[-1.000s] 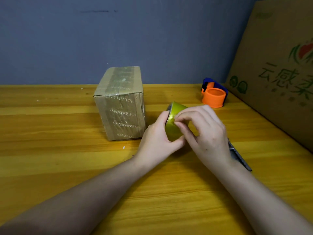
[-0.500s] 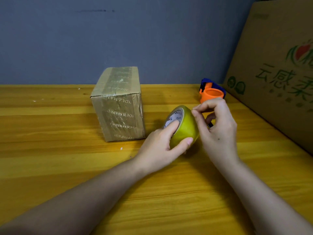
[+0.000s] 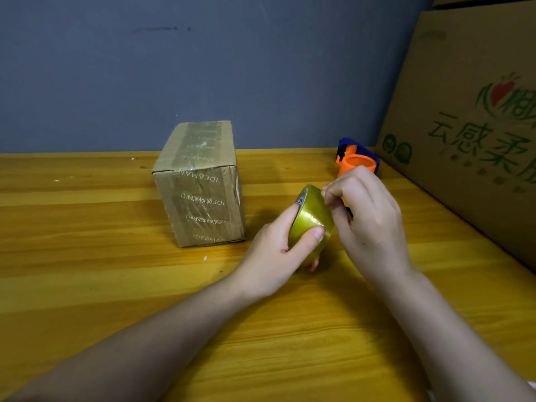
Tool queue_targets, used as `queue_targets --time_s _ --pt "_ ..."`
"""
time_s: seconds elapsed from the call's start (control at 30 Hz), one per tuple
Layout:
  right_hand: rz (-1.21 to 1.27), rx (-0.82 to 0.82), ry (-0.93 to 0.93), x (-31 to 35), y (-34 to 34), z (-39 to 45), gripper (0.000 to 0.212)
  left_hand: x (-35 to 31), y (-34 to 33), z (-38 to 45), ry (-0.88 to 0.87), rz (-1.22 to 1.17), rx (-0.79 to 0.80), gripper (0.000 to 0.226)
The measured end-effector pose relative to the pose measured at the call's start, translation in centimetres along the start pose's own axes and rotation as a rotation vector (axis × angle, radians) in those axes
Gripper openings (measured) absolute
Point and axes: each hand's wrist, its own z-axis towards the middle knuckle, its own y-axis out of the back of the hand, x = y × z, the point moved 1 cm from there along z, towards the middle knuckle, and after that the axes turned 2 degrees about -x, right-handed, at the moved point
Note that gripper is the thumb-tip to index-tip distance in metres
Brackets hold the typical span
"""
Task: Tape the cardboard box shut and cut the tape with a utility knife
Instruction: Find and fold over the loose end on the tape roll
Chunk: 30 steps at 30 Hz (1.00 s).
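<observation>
Yellow-green glossy tape roll sits gripped in the left hand while right hand fingertips pinch its edge; a slipped nail could lose the free end.

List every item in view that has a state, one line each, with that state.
Small cardboard box: closed, upright on the table, already covered in tape, untouched.
Tape roll: held on edge in the left hand.
Right hand: fingertips pinched at the roll's upper rim; whether a tape end is lifted cannot be told.
Orange and blue tape dispenser: empty, resting on the table.
Large printed carton: standing at the right.
</observation>
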Motion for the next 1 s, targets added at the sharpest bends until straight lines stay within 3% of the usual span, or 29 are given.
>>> queue_targets --time_s 0.1,0.17,0.3,0.5,0.63,0.73,0.87,1.0 --pt "0.010 0.030 0.002 0.0 0.0 0.1 0.019 0.0 0.0 0.1 0.076 -0.189 -0.013 0.013" --pt "0.130 0.015 -0.125 0.2 -0.3 0.1 0.015 -0.1 0.2 0.2 0.096 -0.233 -0.038 0.016" --pt "0.324 0.014 -0.372 0.3 -0.8 0.3 0.019 -0.1 0.3 0.1 0.101 -0.251 -0.071 0.011" --pt "0.408 0.054 -0.462 -0.2 -0.5 0.5 0.031 0.1 0.1 -0.1 0.079 -0.231 -0.086 0.019" --pt "0.549 0.155 -0.629 -0.6 -0.5 0.7 0.019 0.0 0.1 -0.3 0.037 -0.163 -0.099 0.024" --pt "0.500 0.161 -0.631 -0.7 -0.6 0.5 0.006 0.2 0.1 -0.3 0.030 -0.121 -0.128 0.026" --pt "0.423 0.080 -0.598 -0.8 -1.0 0.2 0.005 0.3 0.2 -0.4 0.030 -0.059 -0.137 0.016" --pt "0.243 0.039 -0.442 -0.4 -1.3 -0.2 0.007 0.5 0.3 -0.2 0.037 -0.038 -0.159 0.024"
